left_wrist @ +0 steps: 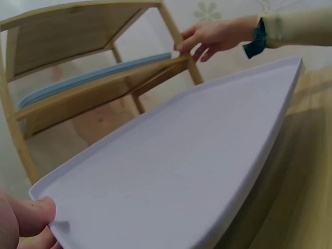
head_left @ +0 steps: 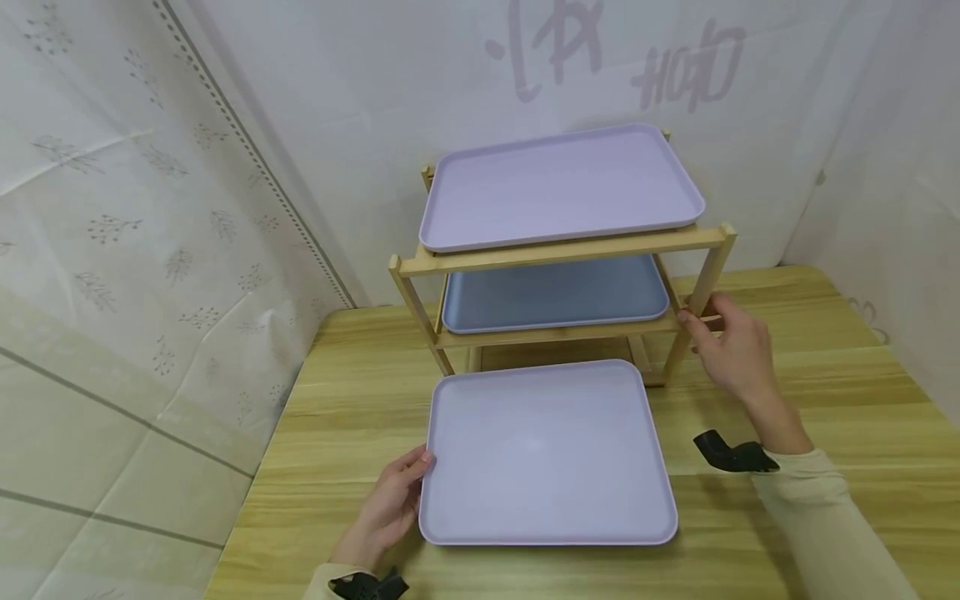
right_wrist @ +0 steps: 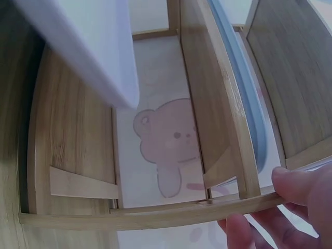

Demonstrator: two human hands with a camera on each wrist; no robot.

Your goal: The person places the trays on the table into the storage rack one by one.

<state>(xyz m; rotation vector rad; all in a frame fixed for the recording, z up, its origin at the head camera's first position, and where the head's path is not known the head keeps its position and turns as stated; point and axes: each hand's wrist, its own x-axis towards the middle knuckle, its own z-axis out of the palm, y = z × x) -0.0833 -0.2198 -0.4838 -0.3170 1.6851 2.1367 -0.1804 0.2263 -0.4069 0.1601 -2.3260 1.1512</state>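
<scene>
My left hand (head_left: 388, 507) grips a lavender rectangular tray (head_left: 547, 458) by its left edge, thumb on top of the rim. The tray is held in front of a wooden three-tier rack (head_left: 555, 333), its far edge close to the lowest shelf (right_wrist: 78, 129). With my right hand (head_left: 738, 346) I hold the rack's front right post (right_wrist: 155, 219) at about middle-shelf height; thumb and fingers lie on either side of it in the right wrist view. A blue tray (head_left: 555, 296) lies on the middle shelf. Another lavender tray (head_left: 562, 187) sits on the top shelf.
The rack stands toward the back of a wood-grain table (head_left: 337, 417). A pale curtain with printed sprigs (head_left: 180, 267) hangs along the left side, and white cloth (head_left: 337, 100) with faint lettering is behind the rack. The right wrist view shows a bear print (right_wrist: 174, 135) on it.
</scene>
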